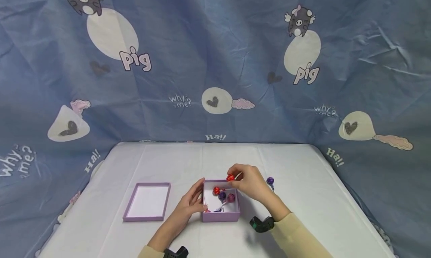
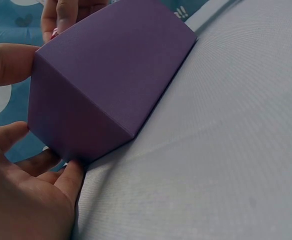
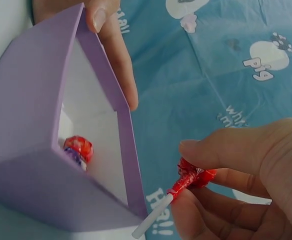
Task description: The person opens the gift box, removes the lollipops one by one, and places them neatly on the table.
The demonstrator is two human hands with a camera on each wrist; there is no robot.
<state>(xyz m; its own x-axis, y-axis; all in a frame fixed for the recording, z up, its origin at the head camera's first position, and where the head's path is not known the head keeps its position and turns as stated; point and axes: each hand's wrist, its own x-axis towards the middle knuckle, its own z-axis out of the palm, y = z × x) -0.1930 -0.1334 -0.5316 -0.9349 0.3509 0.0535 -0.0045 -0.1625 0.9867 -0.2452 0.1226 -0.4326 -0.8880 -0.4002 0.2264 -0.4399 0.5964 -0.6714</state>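
Note:
A purple box [image 1: 221, 217] with a white inside stands without its lid at the table's middle. My left hand [image 1: 188, 205] grips its left side, thumb over the near corner and fingers along the wall. Inside lie several lollipops, among them a red one [image 1: 216, 191], a dark purple one [image 1: 222, 196] and a pink one [image 1: 231, 198]. Above the box's far right corner, my right hand [image 1: 250, 182] pinches another red lollipop [image 3: 187, 179] between thumb and fingers. Its white stick points down toward the box rim in the right wrist view.
A shallow purple-edged lid [image 1: 148, 200] lies inside up on the white table [image 1: 101, 228], left of the box. One purple lollipop [image 1: 270, 181] is on the table beyond the right wrist. A blue printed cloth [image 1: 188, 63] hangs behind the table.

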